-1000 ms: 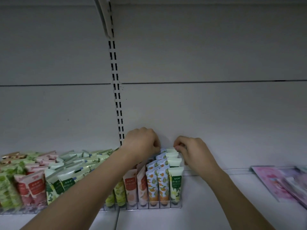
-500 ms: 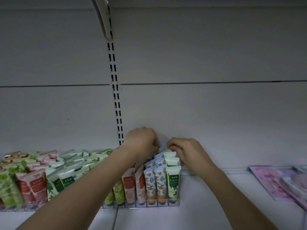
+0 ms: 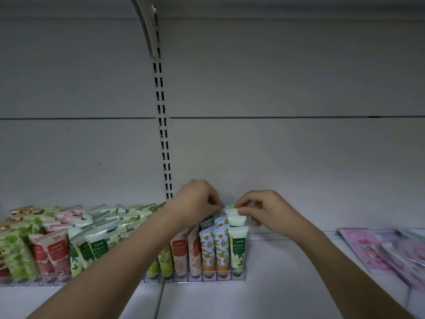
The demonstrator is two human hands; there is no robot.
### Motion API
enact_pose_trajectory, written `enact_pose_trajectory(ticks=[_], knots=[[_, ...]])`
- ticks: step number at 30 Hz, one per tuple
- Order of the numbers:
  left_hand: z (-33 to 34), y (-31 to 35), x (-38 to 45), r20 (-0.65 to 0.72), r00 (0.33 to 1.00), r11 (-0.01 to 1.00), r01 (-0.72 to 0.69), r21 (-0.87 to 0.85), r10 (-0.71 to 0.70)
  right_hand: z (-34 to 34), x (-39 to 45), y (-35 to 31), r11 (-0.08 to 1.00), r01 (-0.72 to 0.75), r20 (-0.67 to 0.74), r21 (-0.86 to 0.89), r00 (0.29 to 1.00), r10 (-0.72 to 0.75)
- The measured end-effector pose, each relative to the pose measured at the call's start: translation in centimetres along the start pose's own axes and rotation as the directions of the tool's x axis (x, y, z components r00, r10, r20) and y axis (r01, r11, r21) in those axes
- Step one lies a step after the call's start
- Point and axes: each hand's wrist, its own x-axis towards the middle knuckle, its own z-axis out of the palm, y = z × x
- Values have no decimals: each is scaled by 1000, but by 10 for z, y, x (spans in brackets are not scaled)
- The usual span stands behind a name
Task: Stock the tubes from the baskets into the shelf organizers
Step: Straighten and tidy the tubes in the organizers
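Observation:
A clear shelf organizer [image 3: 220,277] holds rows of small tubes standing cap down: orange-patterned tubes [image 3: 215,249], peach ones [image 3: 181,252] and a rightmost row of pale green tubes [image 3: 238,247]. My right hand [image 3: 264,210] pinches the flat end of a pale green tube [image 3: 231,211] near the back of that row. My left hand [image 3: 197,199] has curled fingers down among the tube tops at the back of the neighbouring rows; what it holds is hidden. No basket is in view.
More tubes in red, green and pink [image 3: 57,245] fill the organizers to the left. Pink flat packets [image 3: 386,249] lie on the shelf at the right. White shelf surface [image 3: 287,272] stretches between them. A slotted upright [image 3: 164,143] runs up the back panel.
Both hands stayed at the back of the rows. My right hand's fingers shifted left onto the top of a pale green tube. The view drifted slightly.

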Motion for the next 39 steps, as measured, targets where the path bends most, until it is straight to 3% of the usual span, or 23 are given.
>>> enact_pose_trajectory(ticks=[5,14,19,26,39], knots=[[3,-4,0,17,999,999,42,-17,-42,3,5,-4,1000,-19,42,18,999,19],[6,-4,5,-4,1000,1000,18,14,-18,5,9,-3,1000,17,-2,2,1000,-17],[0,-2,-6,-55,998,999,-4,-33,2,-1,-5,-7,991,-16,-111,132,993,31],[-2,5,-15,87,996,998,-2,-59,7,-8,-16,-20,996,-84,135,-16,987,86],[2,11,-14,59,998,1000,21,3,-21,-2,-6,-23,995,-66,135,-77,988,76]])
